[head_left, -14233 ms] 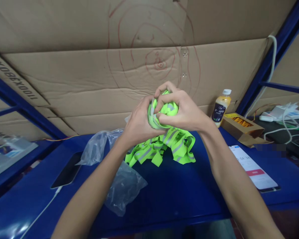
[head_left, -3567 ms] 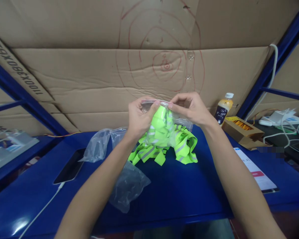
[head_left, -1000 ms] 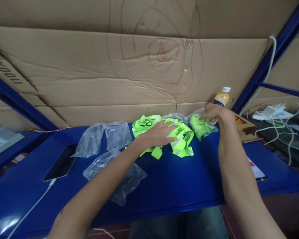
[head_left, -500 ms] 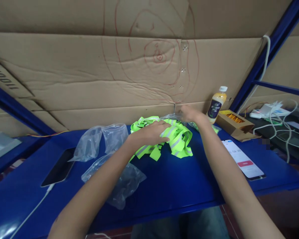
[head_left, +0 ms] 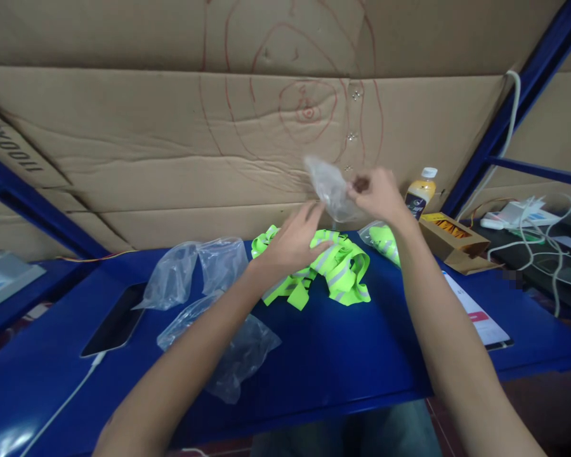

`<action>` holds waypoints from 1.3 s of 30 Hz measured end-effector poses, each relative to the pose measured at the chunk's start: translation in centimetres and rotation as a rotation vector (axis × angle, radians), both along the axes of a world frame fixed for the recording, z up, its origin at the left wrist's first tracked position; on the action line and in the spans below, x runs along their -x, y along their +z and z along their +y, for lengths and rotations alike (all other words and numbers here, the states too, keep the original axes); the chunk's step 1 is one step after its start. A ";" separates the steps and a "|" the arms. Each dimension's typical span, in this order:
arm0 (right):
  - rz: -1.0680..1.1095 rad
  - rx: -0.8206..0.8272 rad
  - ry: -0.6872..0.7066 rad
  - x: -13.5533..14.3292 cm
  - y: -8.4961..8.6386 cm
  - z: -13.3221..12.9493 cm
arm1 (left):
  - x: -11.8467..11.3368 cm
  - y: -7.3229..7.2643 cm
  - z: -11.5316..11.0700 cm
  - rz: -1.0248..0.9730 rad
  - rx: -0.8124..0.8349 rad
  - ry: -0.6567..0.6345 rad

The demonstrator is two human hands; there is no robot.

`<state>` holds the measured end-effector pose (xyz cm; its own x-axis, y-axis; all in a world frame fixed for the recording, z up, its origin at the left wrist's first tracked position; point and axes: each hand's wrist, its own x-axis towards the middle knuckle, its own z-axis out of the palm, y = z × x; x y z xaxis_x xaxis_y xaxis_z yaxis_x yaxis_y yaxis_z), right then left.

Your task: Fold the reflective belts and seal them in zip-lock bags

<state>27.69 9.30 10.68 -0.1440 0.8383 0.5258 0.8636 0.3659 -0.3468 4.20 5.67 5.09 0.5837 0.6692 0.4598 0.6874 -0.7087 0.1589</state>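
My right hand (head_left: 378, 193) pinches a clear plastic bag (head_left: 330, 190), lifted in front of the cardboard and blurred at its far end. My left hand (head_left: 297, 241) is open, its fingers apart, just over a heap of fluorescent yellow-green reflective straps (head_left: 347, 273) with silver stripes. Whether its fingertips touch the straps or the bag, I cannot tell. Behind my right forearm lies another clear bag with yellow-green strap material (head_left: 384, 241) inside, partly hidden. Flattened clear bags (head_left: 171, 276) lie left of the heap, and a larger crumpled one (head_left: 247, 352) is partly under my left forearm.
A dark phone (head_left: 114, 320) on a white cable lies at left. To the right are a lit phone (head_left: 478, 314), a bottle (head_left: 421, 190) with a white cap and an open cardboard box (head_left: 452, 241). Cardboard (head_left: 147, 127) with red rings backs the blue table (head_left: 342, 362).
My right hand has raised the clear bag from behind the straps. My left hand has lifted off the heap a little, fingers now spread. The view has shifted slightly.
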 end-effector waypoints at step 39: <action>0.729 -0.076 0.500 2.2 0.8 -2.0 | 2.9 5.2 -1.7 -0.514 -0.005 0.034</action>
<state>25.50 7.31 11.49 -0.0920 0.7261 0.6814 0.1702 0.6857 -0.7077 1.32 3.97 10.33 0.2592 0.6809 0.6850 0.5440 -0.6890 0.4789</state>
